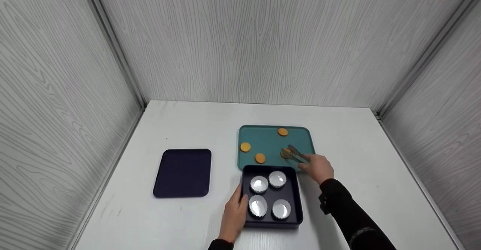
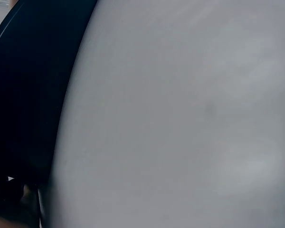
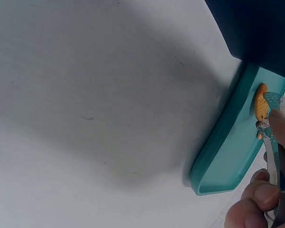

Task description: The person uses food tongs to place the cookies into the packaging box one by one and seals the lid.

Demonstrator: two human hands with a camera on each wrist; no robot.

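Note:
My left hand point(image 1: 233, 215) grips the left side of a dark navy square box point(image 1: 271, 197). Several shiny white baking cups, among them one cup point(image 1: 281, 209), stand inside it. In my right hand point(image 1: 318, 168) is a pair of metal tongs point(image 1: 295, 153), with slotted ends seen in the right wrist view. The tong ends are at an orange-brown biscuit point(image 3: 261, 102) on the teal tray point(image 1: 265, 137). Other round biscuits lie on that tray: one at the back point(image 1: 283, 131), one at the left point(image 1: 245, 147) and one near the front point(image 1: 260, 158).
A flat dark navy tray point(image 1: 183, 173) lies on the white table point(image 1: 124, 208) to the left. The box stands close against the teal tray's front edge. Grey wood-grain panels point(image 1: 233, 43) enclose the table at the back and both sides.

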